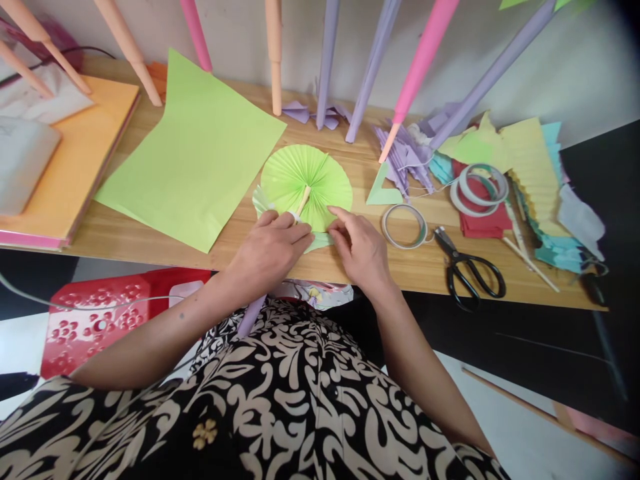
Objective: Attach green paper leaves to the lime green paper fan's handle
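Note:
A round, pleated green paper fan lies face up near the front of the table, with a pale stick running down from its centre. My left hand is closed around the stick's lower end, and a purple rolled paper tube emerges below that hand. At the fan's lower right, my right hand has its index fingertip on the pleats and its thumb by the edge, the fan's rim between them. Paler green paper shows under the fan. What the left fingers cover is hidden.
A large green sheet lies left, beside an orange paper stack. To the right are a tape roll, black scissors, more tape rolls and folded purple paper. Coloured paper tubes lean against the wall.

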The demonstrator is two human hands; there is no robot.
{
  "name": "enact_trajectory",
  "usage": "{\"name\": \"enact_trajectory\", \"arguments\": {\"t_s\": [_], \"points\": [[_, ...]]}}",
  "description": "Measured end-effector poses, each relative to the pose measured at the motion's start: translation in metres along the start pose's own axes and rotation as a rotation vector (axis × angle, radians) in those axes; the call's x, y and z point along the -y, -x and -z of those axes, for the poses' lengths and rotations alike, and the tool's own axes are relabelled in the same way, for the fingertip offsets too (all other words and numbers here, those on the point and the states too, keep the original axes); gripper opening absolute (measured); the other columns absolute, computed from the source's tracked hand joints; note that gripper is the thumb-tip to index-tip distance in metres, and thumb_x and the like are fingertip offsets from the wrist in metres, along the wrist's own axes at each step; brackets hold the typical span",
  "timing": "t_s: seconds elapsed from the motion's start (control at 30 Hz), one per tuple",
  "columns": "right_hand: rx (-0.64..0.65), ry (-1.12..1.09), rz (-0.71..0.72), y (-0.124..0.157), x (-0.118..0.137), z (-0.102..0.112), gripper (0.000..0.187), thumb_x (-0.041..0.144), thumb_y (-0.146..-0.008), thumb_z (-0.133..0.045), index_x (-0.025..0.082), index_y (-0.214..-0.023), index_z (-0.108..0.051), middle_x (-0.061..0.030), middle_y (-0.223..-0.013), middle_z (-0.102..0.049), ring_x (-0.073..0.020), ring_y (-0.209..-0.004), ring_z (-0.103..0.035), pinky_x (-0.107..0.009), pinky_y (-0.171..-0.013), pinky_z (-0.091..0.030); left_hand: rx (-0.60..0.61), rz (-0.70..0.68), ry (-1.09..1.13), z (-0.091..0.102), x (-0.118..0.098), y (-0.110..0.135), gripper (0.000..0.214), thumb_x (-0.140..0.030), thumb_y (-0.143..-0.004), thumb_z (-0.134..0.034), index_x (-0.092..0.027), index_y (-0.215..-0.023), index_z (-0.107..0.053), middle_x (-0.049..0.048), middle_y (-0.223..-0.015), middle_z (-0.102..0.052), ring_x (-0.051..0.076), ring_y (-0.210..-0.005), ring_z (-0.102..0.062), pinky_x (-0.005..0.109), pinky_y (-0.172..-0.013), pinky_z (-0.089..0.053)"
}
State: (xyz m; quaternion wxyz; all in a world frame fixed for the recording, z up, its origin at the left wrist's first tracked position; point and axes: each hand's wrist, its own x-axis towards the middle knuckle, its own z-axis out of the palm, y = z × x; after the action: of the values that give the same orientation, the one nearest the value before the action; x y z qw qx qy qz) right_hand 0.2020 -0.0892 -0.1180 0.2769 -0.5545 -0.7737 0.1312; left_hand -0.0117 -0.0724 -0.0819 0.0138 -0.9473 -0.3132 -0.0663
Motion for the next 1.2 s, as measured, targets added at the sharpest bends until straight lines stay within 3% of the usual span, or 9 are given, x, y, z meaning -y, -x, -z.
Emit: {"name": "enact_trajectory", "arguments": {"t_s": [0.3, 0.73, 0.93, 1.2], "points": [[0.046, 0.042, 0.075, -0.009, 0.005, 0.007, 0.039, 0.023, -0.101, -0.052, 0.023, -0.139, -0.058, -0.0054, -0.101, -0.076, -0.0257, -0.098, -0.065, -0.038, -0.084, -0.050, -0.018, 0.004, -0.005, -0.001, 0.000, 0.000, 0.022, -0.017, -0.103, -0.048, -0.015, -0.109, -0.068, 0.0074, -0.108, -0.072, 0.024, -0.094, -0.055, 0.040, -0.084, -0.041], [0.277, 0.082, 0.043, -0.032, 0.008, 0.017, 0.041, 0.016, -0.097, -0.056, 0.027, -0.137, -0.060, -0.0032, -0.103, -0.077, -0.0222, -0.093, -0.069, -0.032, -0.077, -0.047, -0.020, 0.003, -0.014, -0.003, 0.001, 0.001, 0.024, -0.020, -0.104, -0.048, -0.014, -0.114, -0.068, 0.0063, -0.111, -0.072, 0.024, -0.094, -0.054, 0.039, -0.086, -0.039], [0.266, 0.134, 0.117, -0.035, 0.009, 0.017, 0.046, 0.015, -0.096, -0.057, 0.027, -0.140, -0.058, -0.0037, -0.108, -0.077, -0.0222, -0.093, -0.070, -0.031, -0.075, -0.048, -0.047, -0.004, -0.014, -0.004, 0.001, 0.001, 0.023, -0.019, -0.103, -0.048, -0.014, -0.111, -0.069, 0.0066, -0.110, -0.072, 0.024, -0.093, -0.054, 0.039, -0.085, -0.040], [0.260, 0.135, 0.149, -0.037, 0.007, 0.016, 0.048, 0.012, -0.094, -0.057, 0.027, -0.140, -0.058, -0.0044, -0.110, -0.077, -0.0232, -0.096, -0.071, -0.034, -0.081, -0.053, 0.004, 0.006, -0.003, -0.002, 0.001, 0.000, 0.024, -0.017, -0.103, -0.047, -0.014, -0.112, -0.069, 0.0067, -0.113, -0.072, 0.025, -0.095, -0.055, 0.039, -0.086, -0.039]]}}
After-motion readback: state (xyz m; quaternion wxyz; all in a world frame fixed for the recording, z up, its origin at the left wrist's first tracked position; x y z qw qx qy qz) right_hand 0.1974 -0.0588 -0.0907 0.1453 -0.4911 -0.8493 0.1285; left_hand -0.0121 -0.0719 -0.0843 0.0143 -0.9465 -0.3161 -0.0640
